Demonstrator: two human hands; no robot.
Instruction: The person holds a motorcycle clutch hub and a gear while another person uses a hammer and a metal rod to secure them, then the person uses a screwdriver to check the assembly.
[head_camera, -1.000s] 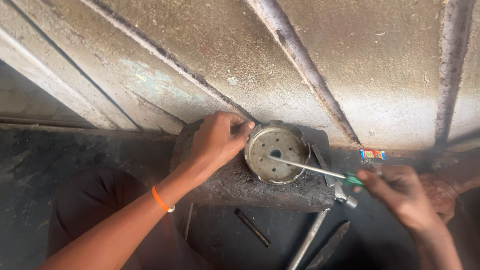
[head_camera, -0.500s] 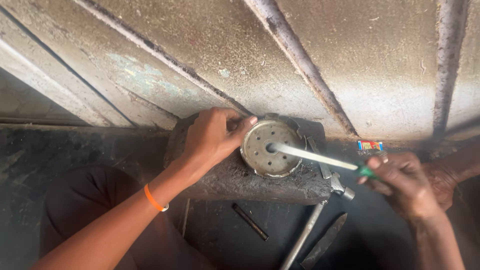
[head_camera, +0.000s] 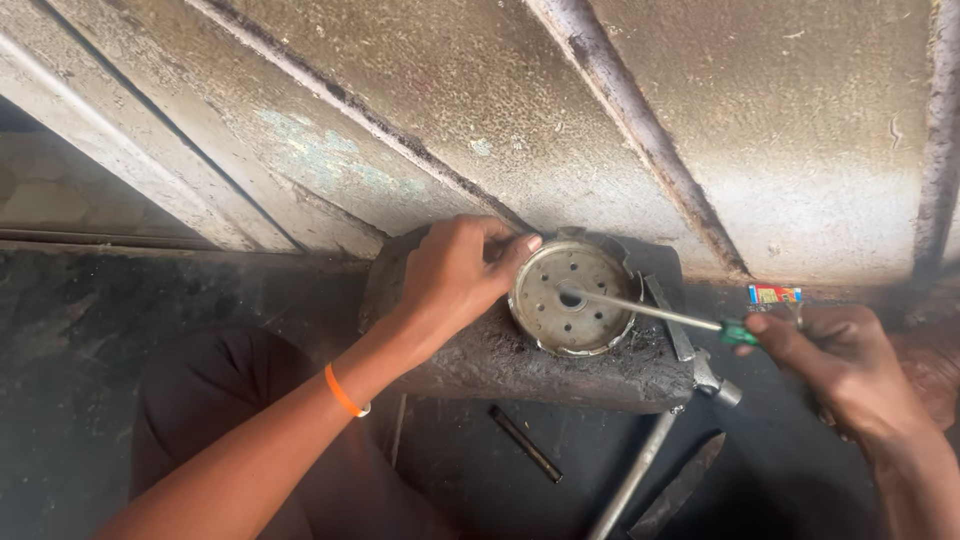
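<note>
Here, the left hand (head_camera: 455, 280), with an orange wristband (head_camera: 344, 391), is pressing curled fingers against the left rim of a round perforated metal drum (head_camera: 572, 297) lying on a grimy block (head_camera: 520, 355), while the right hand (head_camera: 835, 360) is gripping a green-handled screwdriver (head_camera: 655, 312) poking its centre.

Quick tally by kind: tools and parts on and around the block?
Round metal disc: 1
Screwdriver: 1
Long-handled tool: 1
Flat blade: 1
Dark rod: 1
Small coloured packet: 1
Total: 6
</note>
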